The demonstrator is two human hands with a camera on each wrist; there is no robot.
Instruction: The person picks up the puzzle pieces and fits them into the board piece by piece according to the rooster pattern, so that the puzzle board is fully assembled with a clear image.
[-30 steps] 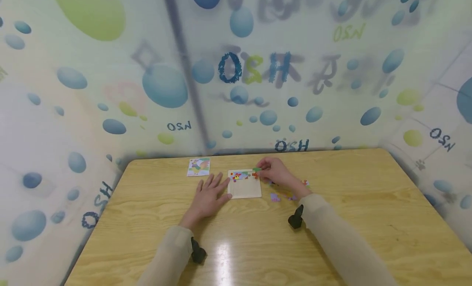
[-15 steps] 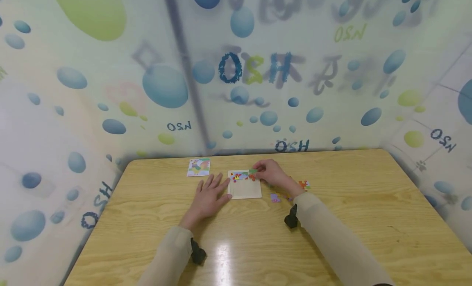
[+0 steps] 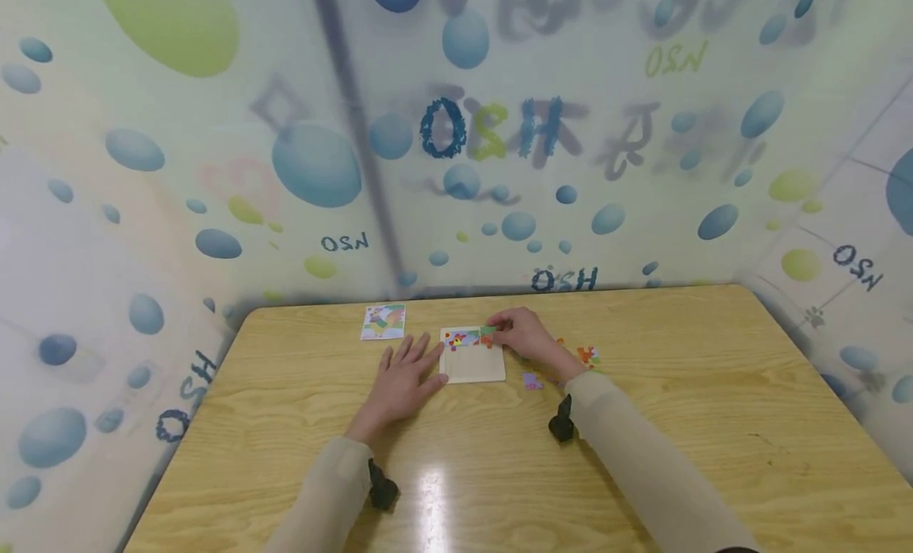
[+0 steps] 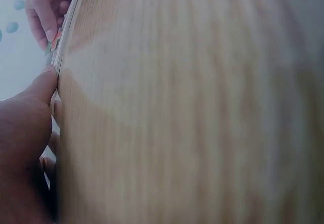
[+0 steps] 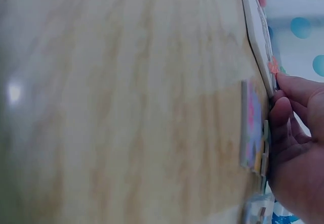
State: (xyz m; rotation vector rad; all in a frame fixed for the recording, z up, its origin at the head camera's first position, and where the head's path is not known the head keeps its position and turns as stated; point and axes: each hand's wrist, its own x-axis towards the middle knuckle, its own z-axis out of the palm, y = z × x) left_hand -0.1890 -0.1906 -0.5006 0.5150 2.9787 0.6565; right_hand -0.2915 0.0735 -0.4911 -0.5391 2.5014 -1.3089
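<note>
I judge the spread left hand [image 3: 403, 383] steadies the puzzle board [image 3: 474, 366] by its left edge; right hand [image 3: 525, 334] pinches a jigsaw piece [image 3: 487, 340], far-right corner.

Head view looks forward-down; close, low wrist views share the table [image 3: 513, 474].

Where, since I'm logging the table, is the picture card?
In the head view, the picture card lies near the far edge of the table, left of the puzzle board and beyond the left hand.
</note>
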